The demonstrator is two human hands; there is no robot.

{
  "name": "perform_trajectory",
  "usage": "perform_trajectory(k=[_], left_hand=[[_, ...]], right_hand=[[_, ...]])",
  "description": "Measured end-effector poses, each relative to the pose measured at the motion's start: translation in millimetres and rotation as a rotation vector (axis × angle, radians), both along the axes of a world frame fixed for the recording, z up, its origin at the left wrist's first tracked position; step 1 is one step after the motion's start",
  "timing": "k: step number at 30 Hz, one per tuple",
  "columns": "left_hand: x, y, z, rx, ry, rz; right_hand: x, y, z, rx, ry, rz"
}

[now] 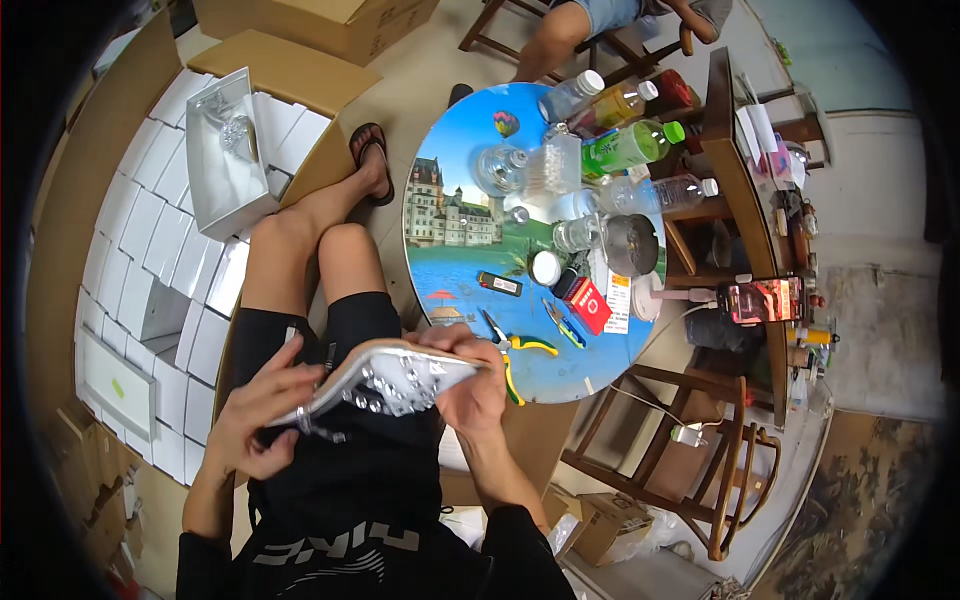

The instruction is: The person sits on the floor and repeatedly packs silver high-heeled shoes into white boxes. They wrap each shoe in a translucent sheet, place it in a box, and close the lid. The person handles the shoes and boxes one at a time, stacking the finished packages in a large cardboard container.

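Observation:
Over my lap I hold a sandal [395,383] with a pale insole, a tan sole edge and shiny clear ornaments on its upper. My right hand [470,380] is closed round its wider end, the fingers on the sole side. At the narrower end, my left hand [255,410] has its fingers and thumb about the sandal and a thin jewelled strap. Just beyond my right hand, pliers [513,348] with yellow-and-black handles lie on the round table [450,280]. In an opened white box [205,190] to the left sits another glittering item, perhaps the matching sandal.
A large carton [300,75] packed with white boxes stands at my left. Bottles [632,148], a lighter [500,284], a red pack [590,305] and a dark round container [630,245] crowd the table. A phone [765,300] and wooden chair [690,450] are right; another person [545,45] sits beyond.

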State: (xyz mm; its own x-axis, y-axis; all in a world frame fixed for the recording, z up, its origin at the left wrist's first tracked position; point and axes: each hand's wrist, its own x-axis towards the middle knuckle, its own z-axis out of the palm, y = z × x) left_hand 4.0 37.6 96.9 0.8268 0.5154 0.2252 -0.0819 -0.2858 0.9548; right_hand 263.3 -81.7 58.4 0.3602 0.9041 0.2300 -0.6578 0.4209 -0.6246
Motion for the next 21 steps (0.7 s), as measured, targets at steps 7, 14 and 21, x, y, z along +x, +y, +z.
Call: perform_trajectory(k=[7,14,21], left_hand=[[0.3,15.1,40.8,0.979,-0.026,-0.014],[-2.6,21.4,38.5,0.9,-0.056,0.322],[1.1,19.0,-14.3,-0.245,0.064,0.274]], right_hand=[[7.1,35.2,52.1,-0.117,0.137,0.137],[-9.8,40.1,33.3,-0.114,0.221,0.178],[16.4,-12.0,15.8,-0.762,-0.868,-0.38]])
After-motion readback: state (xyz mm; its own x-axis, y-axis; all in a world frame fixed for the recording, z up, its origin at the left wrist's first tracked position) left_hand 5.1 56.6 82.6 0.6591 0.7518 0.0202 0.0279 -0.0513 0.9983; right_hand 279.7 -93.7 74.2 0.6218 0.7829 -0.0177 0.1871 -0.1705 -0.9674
